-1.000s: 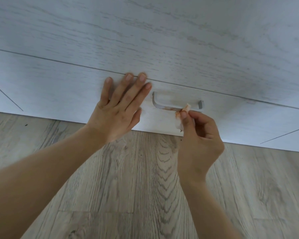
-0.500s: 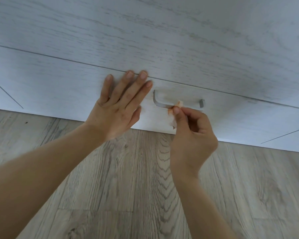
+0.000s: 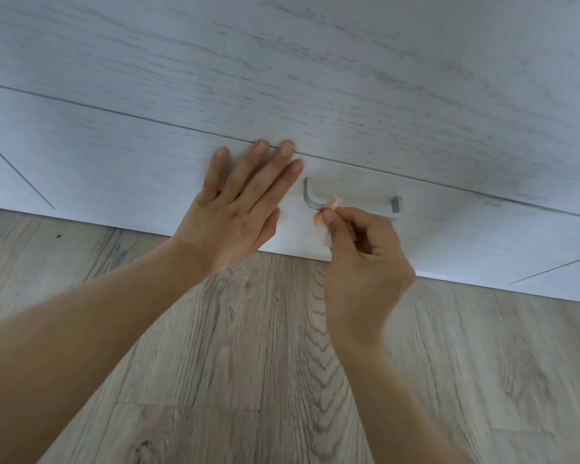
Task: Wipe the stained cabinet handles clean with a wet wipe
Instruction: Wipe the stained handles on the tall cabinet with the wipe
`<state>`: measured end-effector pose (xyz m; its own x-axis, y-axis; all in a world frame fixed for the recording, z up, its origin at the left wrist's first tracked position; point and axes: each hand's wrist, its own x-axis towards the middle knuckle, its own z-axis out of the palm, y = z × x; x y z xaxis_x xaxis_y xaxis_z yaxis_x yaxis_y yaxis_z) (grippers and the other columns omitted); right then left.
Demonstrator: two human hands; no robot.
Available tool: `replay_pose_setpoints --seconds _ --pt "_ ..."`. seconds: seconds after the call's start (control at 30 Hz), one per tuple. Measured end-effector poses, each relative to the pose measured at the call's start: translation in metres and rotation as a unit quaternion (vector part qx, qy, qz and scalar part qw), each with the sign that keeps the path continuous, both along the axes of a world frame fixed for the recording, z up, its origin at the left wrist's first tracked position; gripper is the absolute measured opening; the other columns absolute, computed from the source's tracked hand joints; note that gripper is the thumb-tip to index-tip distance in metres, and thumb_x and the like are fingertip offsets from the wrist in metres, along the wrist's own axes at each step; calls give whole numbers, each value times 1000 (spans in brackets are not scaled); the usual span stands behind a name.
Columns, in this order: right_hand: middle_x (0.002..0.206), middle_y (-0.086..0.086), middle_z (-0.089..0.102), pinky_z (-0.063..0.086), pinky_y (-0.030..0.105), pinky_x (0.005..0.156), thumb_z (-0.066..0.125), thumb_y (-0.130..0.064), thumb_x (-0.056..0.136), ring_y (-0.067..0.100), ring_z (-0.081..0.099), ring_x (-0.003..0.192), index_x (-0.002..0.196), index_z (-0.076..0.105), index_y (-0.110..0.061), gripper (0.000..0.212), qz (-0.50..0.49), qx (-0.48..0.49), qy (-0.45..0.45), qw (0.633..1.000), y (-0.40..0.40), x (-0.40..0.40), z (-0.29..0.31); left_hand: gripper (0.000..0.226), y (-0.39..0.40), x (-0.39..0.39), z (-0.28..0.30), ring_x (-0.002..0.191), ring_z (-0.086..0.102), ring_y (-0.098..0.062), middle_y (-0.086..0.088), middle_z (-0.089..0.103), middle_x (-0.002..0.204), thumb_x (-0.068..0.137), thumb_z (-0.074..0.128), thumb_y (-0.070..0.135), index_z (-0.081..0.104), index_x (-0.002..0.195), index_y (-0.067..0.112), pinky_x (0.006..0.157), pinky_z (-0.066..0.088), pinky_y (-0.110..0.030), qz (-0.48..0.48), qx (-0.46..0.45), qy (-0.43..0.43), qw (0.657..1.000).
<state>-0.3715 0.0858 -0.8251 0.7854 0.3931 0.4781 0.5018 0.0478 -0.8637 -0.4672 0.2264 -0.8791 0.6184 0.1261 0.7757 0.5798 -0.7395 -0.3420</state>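
White cabinet front (image 3: 114,169) is pressed by the flat left hand (image 3: 238,209), while the stained wet wipe (image 3: 332,205), pinched in the right hand (image 3: 362,256), has been slid leftward along the drawer handle (image 3: 352,204), so more gets cleaned.

left hand (image 3: 235,212) left of handle (image 3: 352,202), right hand (image 3: 365,262) below it

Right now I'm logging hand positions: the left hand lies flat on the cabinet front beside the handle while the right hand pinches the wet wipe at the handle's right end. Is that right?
Not quite. The head view shows the right hand pinching the wet wipe near the left end of the handle, not the right end. The rest holds: the left hand lies flat on the cabinet front beside the handle.
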Motion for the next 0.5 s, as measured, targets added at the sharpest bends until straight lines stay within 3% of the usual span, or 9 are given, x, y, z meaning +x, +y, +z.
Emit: replay_pose_setpoints --seconds 0.1,0.23,0.37,0.5 --pt "73 -5 67 48 17 62 71 -14 81 8 63 66 80 68 -22 9 -38 30 32 998 -1 4 0 74 1 -1 1 146 -11 -21 -5 -13 159 94 47 30 6 152 10 116 -4 -44 -2 4 3 1000" --pt "74 -1 68 47 13 64 71 -12 79 6 61 67 80 70 -15 4 19 -19 -42 999 5 -7 0 74 3 -2 2 146 -9 -22 -6 -10 159 92 49 29 10 152 10 116 -2 -45 7 25 2 1000" --pt "76 -4 69 53 25 67 73 -15 79 12 66 71 81 70 -19 5 -34 22 53 998 6 -6 -6 74 1 -1 2 146 -8 -22 -5 -10 159 92 49 27 10 152 10 117 -2 -44 -3 12 -2 1000" --pt "73 -6 66 46 11 62 72 -17 79 4 61 67 81 69 -20 4 10 -23 -25 999 7 -13 -5 69 5 -10 0 147 -4 -21 -6 -7 159 93 46 27 14 152 9 118 0 -43 -10 17 16 1000"
